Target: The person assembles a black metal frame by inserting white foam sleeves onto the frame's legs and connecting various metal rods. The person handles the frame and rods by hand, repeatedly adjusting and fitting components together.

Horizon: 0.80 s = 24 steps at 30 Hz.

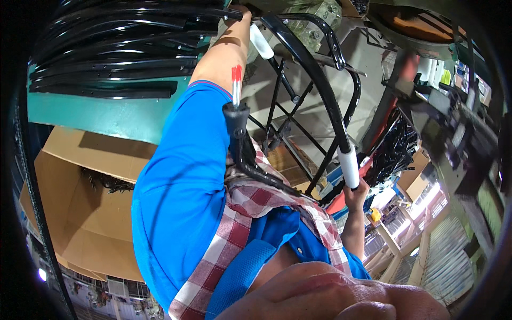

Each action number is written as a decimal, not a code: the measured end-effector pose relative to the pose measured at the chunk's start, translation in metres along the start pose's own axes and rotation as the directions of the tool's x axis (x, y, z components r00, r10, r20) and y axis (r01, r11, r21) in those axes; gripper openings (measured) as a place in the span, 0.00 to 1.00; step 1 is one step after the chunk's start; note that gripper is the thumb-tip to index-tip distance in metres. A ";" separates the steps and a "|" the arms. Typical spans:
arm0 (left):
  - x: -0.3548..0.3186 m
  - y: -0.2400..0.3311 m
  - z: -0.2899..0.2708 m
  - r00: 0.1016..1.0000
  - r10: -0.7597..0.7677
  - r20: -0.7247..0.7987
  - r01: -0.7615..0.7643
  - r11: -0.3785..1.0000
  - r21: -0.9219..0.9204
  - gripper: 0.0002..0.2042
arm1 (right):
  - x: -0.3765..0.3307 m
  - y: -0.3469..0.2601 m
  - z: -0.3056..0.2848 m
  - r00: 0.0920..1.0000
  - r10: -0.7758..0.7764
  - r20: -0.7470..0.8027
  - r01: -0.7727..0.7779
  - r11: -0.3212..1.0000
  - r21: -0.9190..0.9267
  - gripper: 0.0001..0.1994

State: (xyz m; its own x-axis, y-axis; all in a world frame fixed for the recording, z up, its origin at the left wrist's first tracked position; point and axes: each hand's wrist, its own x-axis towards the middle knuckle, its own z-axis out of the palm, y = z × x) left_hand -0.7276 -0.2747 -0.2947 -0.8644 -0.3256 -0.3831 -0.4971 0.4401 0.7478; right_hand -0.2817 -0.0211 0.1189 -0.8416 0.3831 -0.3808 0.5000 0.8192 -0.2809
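Observation:
A black tube frame (320,85) with crossbars stands in front of my chest, with white sleeves (349,166) on its curved bar. My right hand (356,193) grips that bar just below the lower white sleeve. My left arm in a blue sleeve reaches up, and my left hand (241,16) holds the frame's top end next to a second white sleeve (261,42). A black bracket (237,120) of the frame presses against my checked apron. A red and white stick (236,82) rises from it.
Several black curved tubes (106,48) lie stacked on a green table (106,114) at the upper left. An open cardboard box (85,213) holds black parts below it. More black parts (396,149) are heaped at the right, next to a machine (453,122).

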 end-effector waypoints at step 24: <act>-0.123 0.108 -0.231 0.461 0.470 0.753 0.126 0.805 -0.580 0.17 | 0.049 0.062 0.085 1.000 -0.012 -0.007 0.013 0.988 0.152 0.21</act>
State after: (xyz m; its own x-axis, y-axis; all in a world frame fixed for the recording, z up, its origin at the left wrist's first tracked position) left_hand -0.6582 -0.3804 -0.0413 -0.6883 0.6869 -0.2334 -0.4657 -0.1717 0.8681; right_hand -0.2742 0.0124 0.0082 -0.8490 0.3761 -0.3711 0.5142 0.7498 -0.4165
